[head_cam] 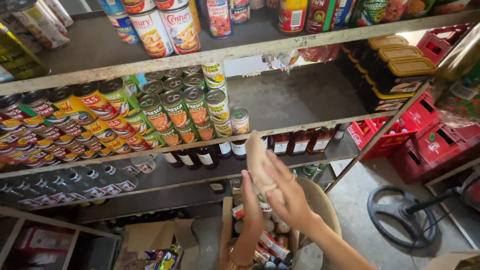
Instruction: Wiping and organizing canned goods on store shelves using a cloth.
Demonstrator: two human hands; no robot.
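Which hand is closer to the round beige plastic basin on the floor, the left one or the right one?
The right hand: it hovers just above the round beige plastic basin's rim. The left hand is farther left, above the open cardboard box of cans.

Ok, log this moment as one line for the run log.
left hand: on beige cloth | right hand: rubbing beige cloth | below: open cardboard box of tin cans | ahead: metal shelf of canned goods
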